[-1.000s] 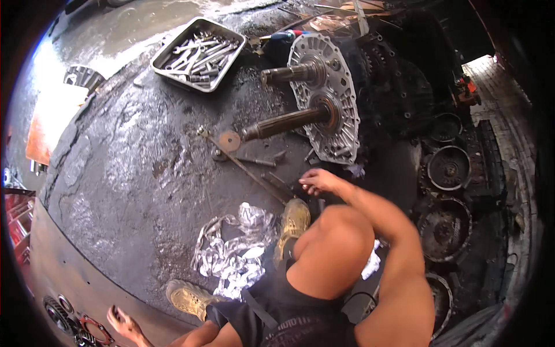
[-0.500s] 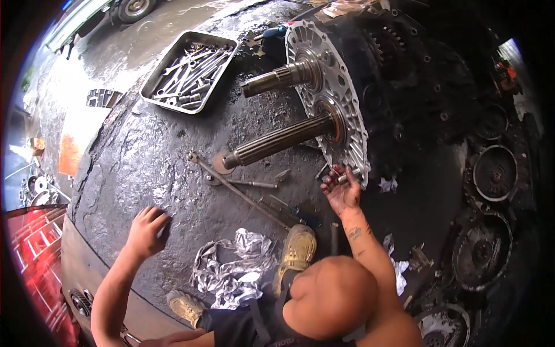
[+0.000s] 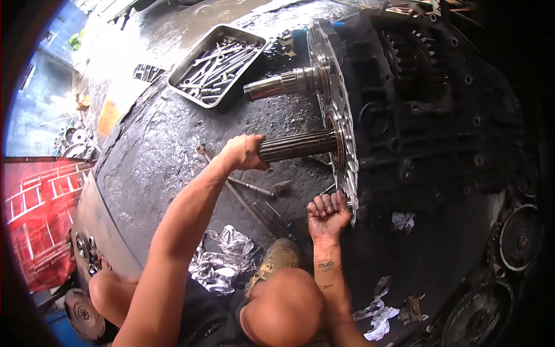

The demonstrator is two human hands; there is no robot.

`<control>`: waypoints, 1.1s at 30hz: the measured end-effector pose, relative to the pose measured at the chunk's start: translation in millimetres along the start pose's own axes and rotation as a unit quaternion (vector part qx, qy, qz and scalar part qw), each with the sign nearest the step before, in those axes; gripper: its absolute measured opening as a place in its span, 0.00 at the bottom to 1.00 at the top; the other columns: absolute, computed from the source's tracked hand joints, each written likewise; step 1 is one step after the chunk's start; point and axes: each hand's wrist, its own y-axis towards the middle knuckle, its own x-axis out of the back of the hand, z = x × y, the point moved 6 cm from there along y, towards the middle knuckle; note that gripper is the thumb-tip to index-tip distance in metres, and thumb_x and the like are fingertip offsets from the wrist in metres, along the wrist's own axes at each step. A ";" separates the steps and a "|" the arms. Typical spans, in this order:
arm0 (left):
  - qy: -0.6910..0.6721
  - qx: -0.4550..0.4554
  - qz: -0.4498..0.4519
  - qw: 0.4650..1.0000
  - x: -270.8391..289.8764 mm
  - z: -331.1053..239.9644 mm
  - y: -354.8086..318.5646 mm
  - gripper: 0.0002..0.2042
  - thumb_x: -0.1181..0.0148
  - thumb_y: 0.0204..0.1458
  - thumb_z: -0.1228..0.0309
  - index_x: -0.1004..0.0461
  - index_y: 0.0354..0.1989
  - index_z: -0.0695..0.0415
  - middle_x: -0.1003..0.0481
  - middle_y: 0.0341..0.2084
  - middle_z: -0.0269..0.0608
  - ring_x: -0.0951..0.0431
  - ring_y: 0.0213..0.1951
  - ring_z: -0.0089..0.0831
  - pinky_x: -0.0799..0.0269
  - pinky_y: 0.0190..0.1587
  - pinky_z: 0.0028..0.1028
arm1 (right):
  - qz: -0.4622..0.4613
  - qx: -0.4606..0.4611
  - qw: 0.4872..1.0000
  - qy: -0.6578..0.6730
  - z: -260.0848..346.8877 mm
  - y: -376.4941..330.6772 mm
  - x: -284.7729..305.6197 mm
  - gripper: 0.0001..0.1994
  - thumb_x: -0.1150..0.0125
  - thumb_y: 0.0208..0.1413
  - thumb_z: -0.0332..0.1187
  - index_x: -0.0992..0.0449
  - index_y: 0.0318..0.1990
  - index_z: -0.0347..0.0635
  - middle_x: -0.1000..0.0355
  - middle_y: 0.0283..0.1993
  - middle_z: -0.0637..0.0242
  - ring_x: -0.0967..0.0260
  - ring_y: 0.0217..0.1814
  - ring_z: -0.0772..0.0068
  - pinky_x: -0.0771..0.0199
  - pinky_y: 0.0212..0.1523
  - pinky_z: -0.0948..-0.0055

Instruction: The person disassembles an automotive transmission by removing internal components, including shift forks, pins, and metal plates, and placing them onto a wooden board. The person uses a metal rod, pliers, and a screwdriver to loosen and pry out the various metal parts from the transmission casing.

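Observation:
A large gearbox housing [image 3: 428,139] with a silvery ribbed end plate [image 3: 351,168] stands on the right. Two metal shafts stick out leftward from that plate: a shorter upper shaft [image 3: 283,84] and a longer splined shaft [image 3: 298,146] below it. Round the free end of the splined shaft, my left hand [image 3: 243,152] is closed. My right hand [image 3: 328,217] is at the plate's lower edge, palm up with fingers curled. Metal shows beside its fingertips, but what it grips is mostly hidden.
A metal tray [image 3: 209,106] of spanners and sockets lies at upper left. Long-handled tools [image 3: 248,199] and a crumpled rag [image 3: 222,260] are on the dark floor near my shoe [image 3: 277,260]. White scraps [image 3: 378,315] and round metal parts [image 3: 520,237] lie to the right.
My left hand has moved up and right from over the floor and closed on the splined shaft's end. My right hand stays by the plate's lower edge, its fingers now curled tighter.

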 end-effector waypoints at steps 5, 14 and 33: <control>0.044 0.038 -0.028 0.998 -2.5 4.1 -1.2 0.21 0.32 0.32 0.59 0.28 0.36 0.55 0.23 0.29 0.51 0.22 0.35 0.50 0.27 0.39 0.42 | 0.008 -0.016 1.000 -0.012 -2.6 1.0 -0.5 0.20 0.48 0.59 0.36 0.44 0.15 0.50 0.52 0.14 0.76 0.54 0.17 0.80 0.50 0.23 0.77; 0.033 0.019 -0.014 0.999 -7.3 3.2 -1.2 0.19 0.35 0.34 0.62 0.32 0.33 0.58 0.24 0.30 0.48 0.22 0.34 0.50 0.26 0.37 0.44 | -0.048 0.000 0.996 -0.075 -7.7 -18.0 2.9 0.10 0.47 0.59 0.41 0.32 0.30 0.48 0.37 0.24 0.72 0.42 0.25 0.76 0.43 0.27 0.76; 0.017 -0.106 -0.062 0.992 -12.6 25.4 -7.7 0.17 0.38 0.36 0.74 0.35 0.36 0.63 0.26 0.28 0.52 0.21 0.32 0.49 0.25 0.33 0.42 | 0.311 0.293 -0.005 -0.904 -96.9 106.2 -103.3 0.15 0.49 0.49 0.31 0.30 0.44 0.37 0.31 0.37 0.61 0.32 0.42 0.61 0.33 0.49 0.61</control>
